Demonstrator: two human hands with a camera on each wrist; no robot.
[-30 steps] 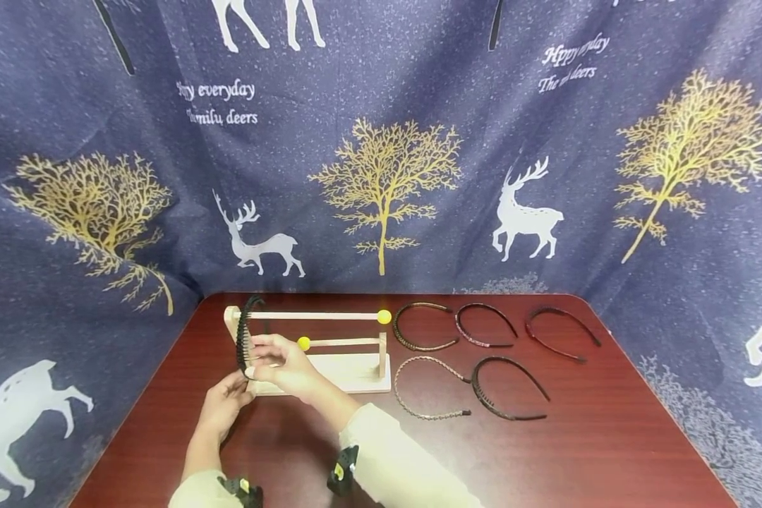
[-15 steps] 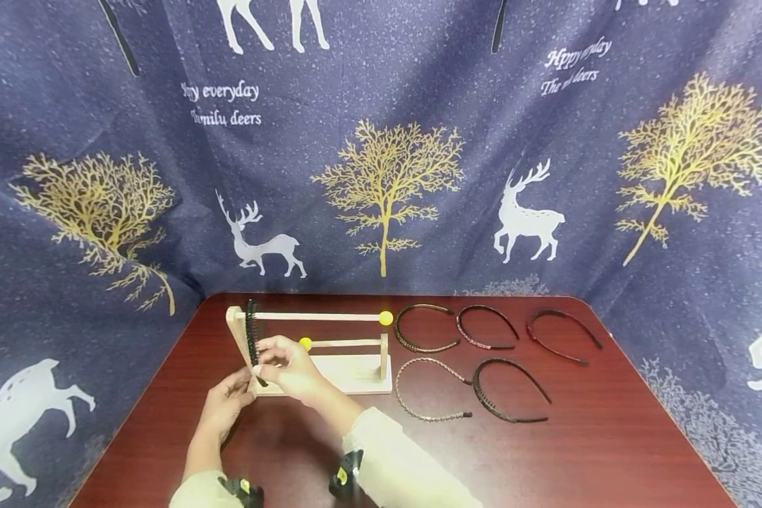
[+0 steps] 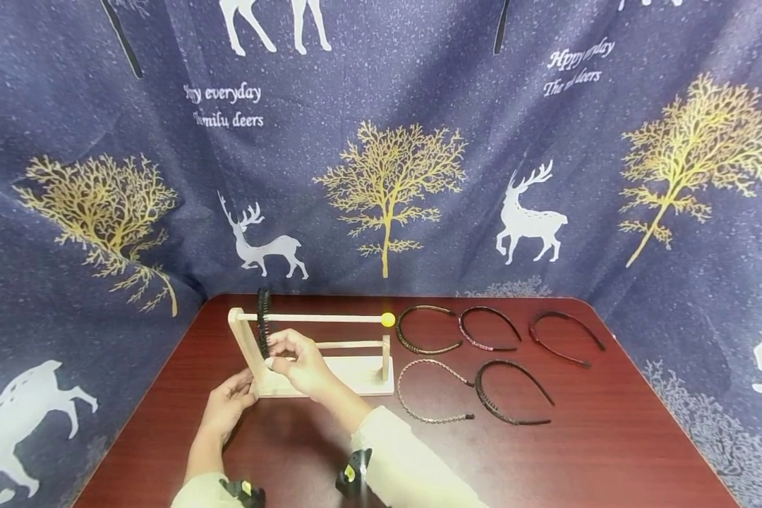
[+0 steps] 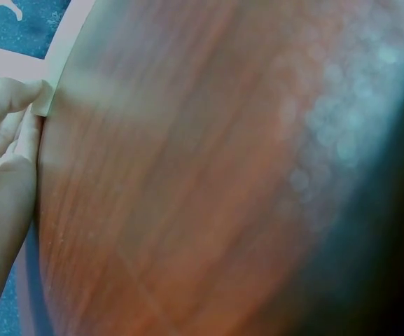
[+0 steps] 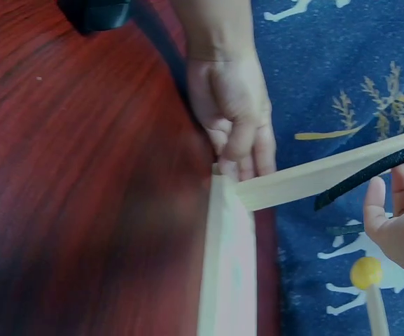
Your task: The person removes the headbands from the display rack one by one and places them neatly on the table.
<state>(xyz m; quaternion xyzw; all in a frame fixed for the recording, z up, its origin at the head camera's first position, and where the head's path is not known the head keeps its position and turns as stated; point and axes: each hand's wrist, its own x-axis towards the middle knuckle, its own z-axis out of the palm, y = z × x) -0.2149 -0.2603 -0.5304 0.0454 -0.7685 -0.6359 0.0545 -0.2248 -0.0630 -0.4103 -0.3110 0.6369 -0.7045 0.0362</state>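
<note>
In the head view my right hand [image 3: 305, 363] holds a black toothed headband [image 3: 263, 331] near the left end of a wooden headband stand [image 3: 362, 379]. The headband stands upright and overlaps the stand's upper rod, a little right of the slanted post [image 3: 248, 342]. My left hand [image 3: 225, 408] grips the front left corner of the base, thumb on top in the left wrist view. One dark end of the headband [image 5: 370, 173] shows beside the post in the right wrist view, where my right hand [image 5: 401, 227] is partly cut off by the frame edge.
Several more headbands lie on the red-brown table [image 3: 578, 451] right of the stand, among them a braided light one [image 3: 400, 391] and a black one [image 3: 482, 398]. A yellow ball [image 3: 388, 319] caps the upper rod. A deer-print cloth [image 3: 419, 85] hangs behind.
My right hand has moved slightly right and up with the black headband, which now sits farther from the slanted post. My left hand has stayed at the base corner.
</note>
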